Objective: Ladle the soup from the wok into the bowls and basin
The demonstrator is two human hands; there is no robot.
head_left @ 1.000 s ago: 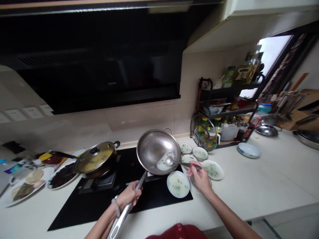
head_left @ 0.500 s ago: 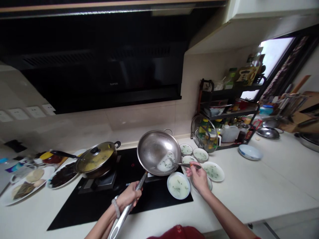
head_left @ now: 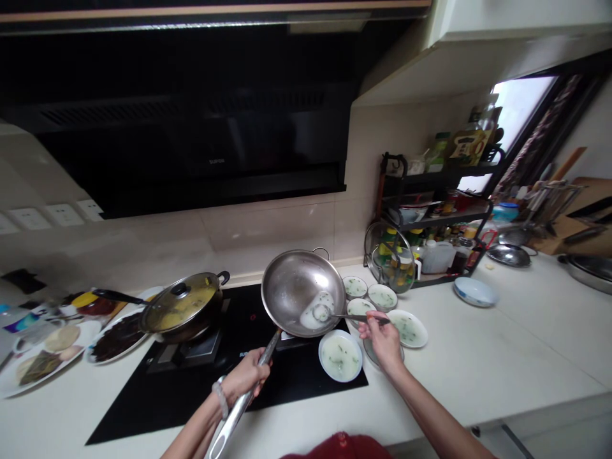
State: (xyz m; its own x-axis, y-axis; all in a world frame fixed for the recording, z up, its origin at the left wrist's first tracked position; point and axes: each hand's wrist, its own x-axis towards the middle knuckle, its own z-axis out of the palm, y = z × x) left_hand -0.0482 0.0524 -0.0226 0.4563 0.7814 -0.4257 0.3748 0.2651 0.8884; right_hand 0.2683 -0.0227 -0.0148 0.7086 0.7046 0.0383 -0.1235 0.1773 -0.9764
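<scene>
My left hand [head_left: 247,376] is wrapped round the long metal handle of a steel wok [head_left: 291,280], which leans tilted to the right over the cooktop. A little whitish soup [head_left: 313,319] with green bits is pooled at its lower right. My right hand [head_left: 384,342] grips a ladle [head_left: 351,317] by its handle, the bowl of it down in that soup. Close by my right hand stand several filled bowls; one soup bowl [head_left: 340,357] sits on the cooktop's right edge, and a wider soup dish [head_left: 408,328] is just right of the hand, which partly covers another bowl.
A lidded pan [head_left: 184,306] stands on the left burner of the black cooktop [head_left: 191,395]. Plates of food [head_left: 117,338] lie farther left. Behind the bowls, a glass lid [head_left: 389,258] leans on a spice rack [head_left: 440,217]. A blue-white dish [head_left: 475,291] rests on the right counter.
The ladle's bowl has shifted slightly left and turned, now showing soup in it. My left hand keeps its hold on the wok handle. The whole view has moved a little.
</scene>
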